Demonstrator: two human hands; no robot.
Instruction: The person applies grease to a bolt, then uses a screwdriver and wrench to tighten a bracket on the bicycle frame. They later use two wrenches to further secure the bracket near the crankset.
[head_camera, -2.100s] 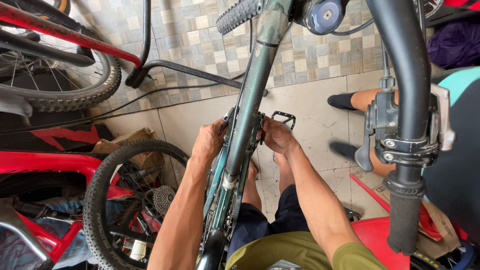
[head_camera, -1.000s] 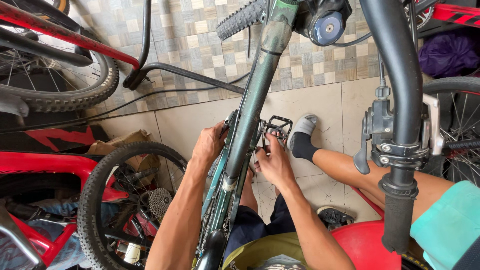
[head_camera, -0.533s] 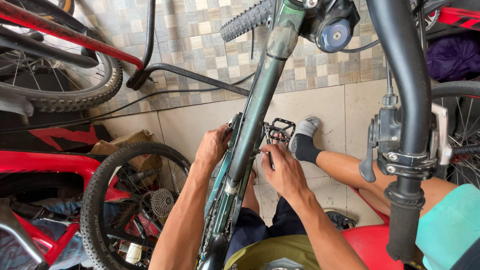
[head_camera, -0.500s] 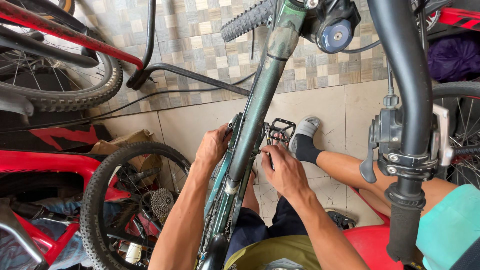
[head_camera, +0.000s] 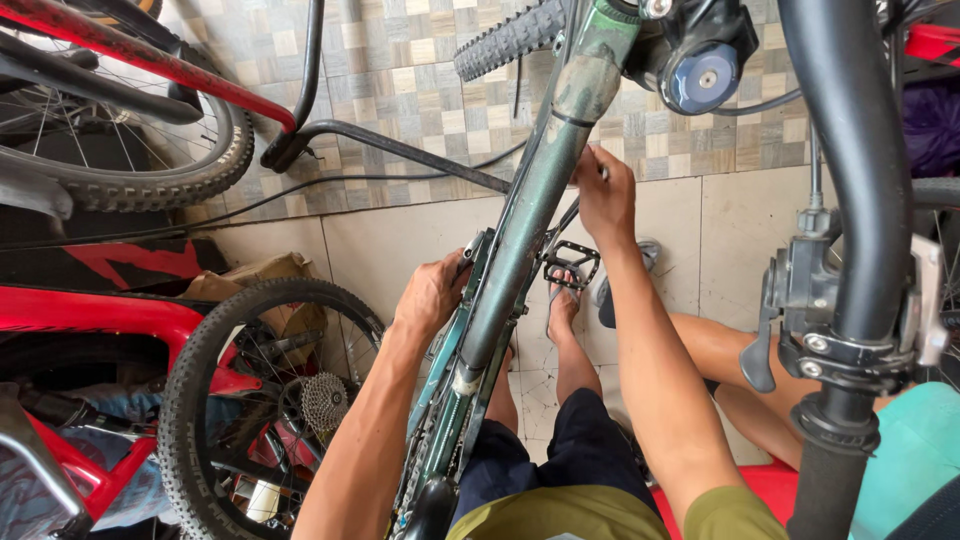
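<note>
Two bare hands are set on one dark green bicycle frame (head_camera: 520, 230), which runs from 6 o'clock at the wearer's lap up to 12 o'clock at the head of the bike. Nearest, at about 7 o'clock of the frame's middle, the left hand (head_camera: 432, 295) is curled against the left side of the tube near the crank, fingers wrapped round something that cannot be made out. Just right of the tube, a black flat pedal (head_camera: 571, 265) is seen with a bare foot (head_camera: 562, 312) under it. Farther up, at about 1 o'clock, the right hand (head_camera: 603, 195) is pressed to the upper tube, fingertips pinched at a thin cable or fitting too small to be told. The frame is judged stiff, metal and fairly heavy, its worn paint likely slick with grime; a firm hold is best taken round the bare tube itself, not by the cable or the toothed pedal. At 3 o'clock a black handlebar (head_camera: 850, 200) with its brake lever (head_camera: 790, 320) hangs close to the camera. At 9 o'clock a knobby wheel (head_camera: 200, 400) and a red frame (head_camera: 90, 320) are stacked, and tiled wall (head_camera: 400, 80) lies beyond.
</note>
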